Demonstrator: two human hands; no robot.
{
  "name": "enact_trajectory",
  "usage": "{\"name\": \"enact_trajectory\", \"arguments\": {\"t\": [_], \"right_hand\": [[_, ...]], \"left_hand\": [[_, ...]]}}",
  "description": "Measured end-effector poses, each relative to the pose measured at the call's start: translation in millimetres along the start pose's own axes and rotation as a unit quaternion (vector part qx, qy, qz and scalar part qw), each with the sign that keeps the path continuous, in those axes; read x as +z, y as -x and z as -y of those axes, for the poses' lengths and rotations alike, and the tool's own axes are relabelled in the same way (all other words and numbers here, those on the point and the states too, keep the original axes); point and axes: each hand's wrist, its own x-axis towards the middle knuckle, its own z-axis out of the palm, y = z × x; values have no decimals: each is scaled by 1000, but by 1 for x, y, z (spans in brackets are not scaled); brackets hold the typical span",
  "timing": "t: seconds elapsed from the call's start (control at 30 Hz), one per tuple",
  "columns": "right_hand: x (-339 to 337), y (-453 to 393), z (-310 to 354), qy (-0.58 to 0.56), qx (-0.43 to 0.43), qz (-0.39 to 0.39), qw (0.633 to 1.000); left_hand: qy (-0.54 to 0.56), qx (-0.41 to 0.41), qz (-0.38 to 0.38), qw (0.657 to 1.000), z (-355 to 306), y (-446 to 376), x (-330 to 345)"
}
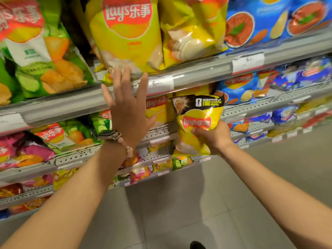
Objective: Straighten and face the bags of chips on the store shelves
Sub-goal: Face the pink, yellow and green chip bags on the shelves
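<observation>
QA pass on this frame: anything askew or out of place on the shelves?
Yes. The large yellow bag on the top shelf leans, its bottom overhanging the edge above the open left hand. The right hand grips a small yellow bag off the shelf.

Grey tiled floor [179,203], price tags [160,83]

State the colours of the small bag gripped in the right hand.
Yellow small bag with a black top band and red logo, seen in the head view.

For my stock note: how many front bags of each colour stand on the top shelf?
Green bags: 1
Yellow bags: 2
Blue bags: 2
Total: 5
Another green one may be cut off at the left edge.
</observation>
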Motion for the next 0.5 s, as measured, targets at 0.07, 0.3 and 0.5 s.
{"name": "enact_trajectory", "arguments": {"t": [0.07,0.3,0.5], "right_hand": [[-8,-18,4,-15,13,-7,1000],[-28,-59,28,-10,-51,-8,999],[-23,-79,43,-25,-99,-20,995]], "left_hand": [[-9,-17,9,1000,-1,-5,6],[-45,-4,-32,998,3,-4,20],[1,-40,-33,999,-2,-12,15]]}}
